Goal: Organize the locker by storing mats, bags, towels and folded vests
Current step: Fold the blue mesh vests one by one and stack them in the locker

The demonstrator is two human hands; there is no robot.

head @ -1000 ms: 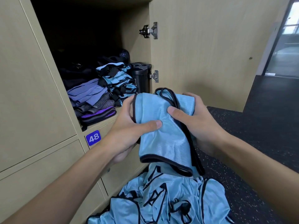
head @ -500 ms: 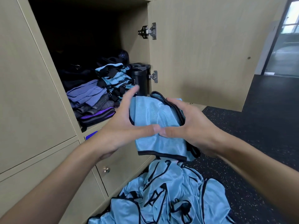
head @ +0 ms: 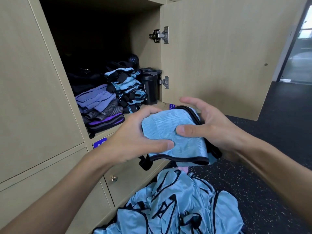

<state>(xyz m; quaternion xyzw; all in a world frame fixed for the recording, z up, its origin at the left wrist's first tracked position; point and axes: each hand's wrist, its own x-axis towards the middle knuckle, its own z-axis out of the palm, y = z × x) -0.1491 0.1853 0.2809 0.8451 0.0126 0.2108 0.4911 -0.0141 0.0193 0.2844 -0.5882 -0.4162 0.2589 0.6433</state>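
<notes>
A light blue vest with black trim (head: 179,137), folded into a small bundle, sits between my two hands in front of the open locker (head: 101,48). My left hand (head: 136,137) grips its left side with the thumb pressed on top. My right hand (head: 209,127) holds the right side, thumb on the cloth and fingers curled behind. Inside the locker stands a stack of folded blue vests (head: 125,88), with purple and grey folded towels (head: 99,105) to its left and dark bags (head: 84,76) behind.
A black bottle (head: 150,88) stands at the locker's right wall. The open door (head: 219,53) swings out to the right. A heap of unfolded blue vests (head: 177,206) lies on the dark speckled floor (head: 270,174) below my hands. Closed lockers (head: 30,81) fill the left.
The vest has been folded smaller, from a hanging panel into a compact bundle. Both hands have closed in round it and sit a little lower before the locker shelf.
</notes>
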